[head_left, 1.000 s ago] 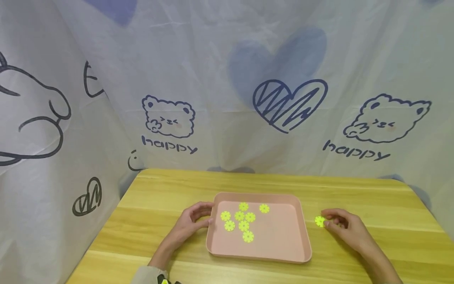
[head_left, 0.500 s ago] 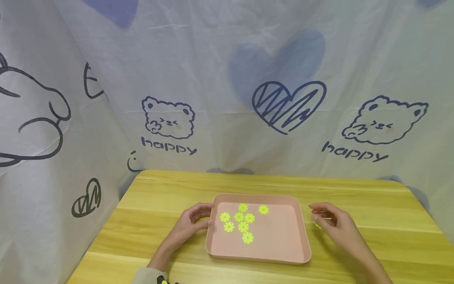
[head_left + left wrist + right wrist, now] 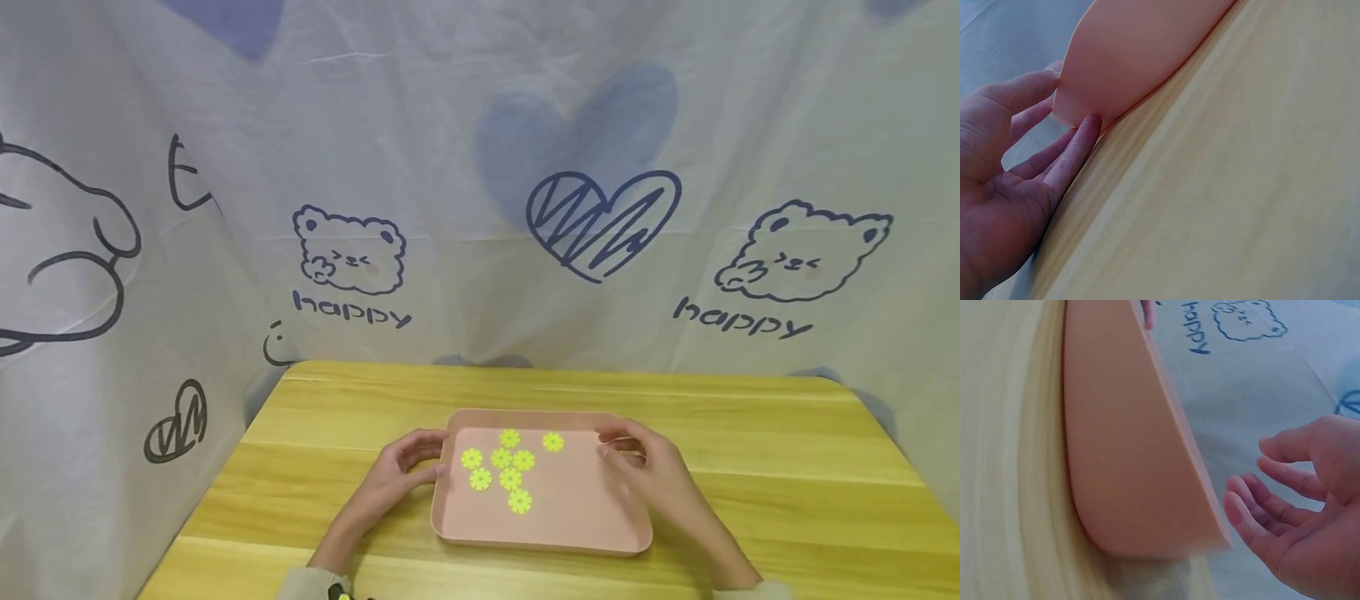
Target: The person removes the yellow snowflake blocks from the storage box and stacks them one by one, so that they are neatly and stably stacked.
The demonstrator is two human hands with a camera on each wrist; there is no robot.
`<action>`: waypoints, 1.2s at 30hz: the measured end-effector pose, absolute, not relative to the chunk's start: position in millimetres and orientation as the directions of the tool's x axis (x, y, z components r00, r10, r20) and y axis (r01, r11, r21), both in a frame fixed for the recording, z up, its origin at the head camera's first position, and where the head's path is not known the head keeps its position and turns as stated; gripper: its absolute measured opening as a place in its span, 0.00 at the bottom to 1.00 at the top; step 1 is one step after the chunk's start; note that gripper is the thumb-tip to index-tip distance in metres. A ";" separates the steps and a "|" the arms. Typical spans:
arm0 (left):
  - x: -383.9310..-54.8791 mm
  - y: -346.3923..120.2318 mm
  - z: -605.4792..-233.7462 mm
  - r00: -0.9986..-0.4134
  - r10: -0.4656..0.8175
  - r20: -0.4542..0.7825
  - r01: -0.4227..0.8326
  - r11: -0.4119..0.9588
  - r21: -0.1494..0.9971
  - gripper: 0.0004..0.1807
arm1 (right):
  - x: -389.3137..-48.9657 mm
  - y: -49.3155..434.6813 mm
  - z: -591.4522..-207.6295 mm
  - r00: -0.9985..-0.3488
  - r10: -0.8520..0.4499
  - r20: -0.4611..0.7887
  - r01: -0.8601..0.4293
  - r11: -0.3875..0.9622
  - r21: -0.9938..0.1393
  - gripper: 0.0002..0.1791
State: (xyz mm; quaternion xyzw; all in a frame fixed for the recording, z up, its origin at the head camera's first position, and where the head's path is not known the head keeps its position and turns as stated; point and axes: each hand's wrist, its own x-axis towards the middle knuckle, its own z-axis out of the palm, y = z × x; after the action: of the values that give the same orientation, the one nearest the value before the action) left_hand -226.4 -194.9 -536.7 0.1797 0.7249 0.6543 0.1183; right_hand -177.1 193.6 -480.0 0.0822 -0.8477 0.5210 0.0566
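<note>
A shallow pink tray [image 3: 577,512] stands on the wooden table, with several yellow snowflake-shaped discs [image 3: 520,501] lying flat in its left half. On the tray's left side my left hand [image 3: 397,468] holds the rim and outer wall with bent fingers and thumb. The left wrist view shows these fingers [image 3: 1088,128] against the pink wall [image 3: 1141,56]. My right hand [image 3: 663,479] hovers over the tray's right edge, its fingers loosely bent. In the right wrist view this hand [image 3: 1297,509] is apart from the rim, with no disc visible between its fingers.
The wooden table [image 3: 795,467] reaches back to a hanging white cloth [image 3: 450,275] printed with hearts, bears and the word happy. My right hand and forearm cover the part of the table just right of the tray.
My right hand has moved left from the table beside the tray to over its right edge. The disc at its fingertips earlier is out of sight. My left hand stays at the tray.
</note>
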 end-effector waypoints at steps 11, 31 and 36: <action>-226.8 -199.3 -535.7 -0.908 0.414 0.060 0.100 0.077 0.992 0.28 | -200.6 161.3 -499.2 -0.967 -0.085 0.241 -0.250 0.517 -0.819 0.16; -224.2 -195.7 -531.6 -0.903 0.426 0.054 0.094 0.072 0.993 0.28 | -226.7 148.3 -522.3 -0.948 -0.073 0.311 -0.287 0.622 -0.729 0.15; -224.0 -195.4 -532.0 -0.906 0.421 0.047 0.089 0.080 0.993 0.28 | -227.1 143.8 -523.2 -0.961 -0.098 0.258 -0.252 0.689 -0.680 0.13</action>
State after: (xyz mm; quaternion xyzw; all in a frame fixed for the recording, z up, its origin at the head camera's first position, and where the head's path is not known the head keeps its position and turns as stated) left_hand -224.0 -195.4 -532.0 0.1760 0.7239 0.6550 0.1266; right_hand -227.1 143.8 -523.2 0.0957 -0.9133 0.3827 0.1009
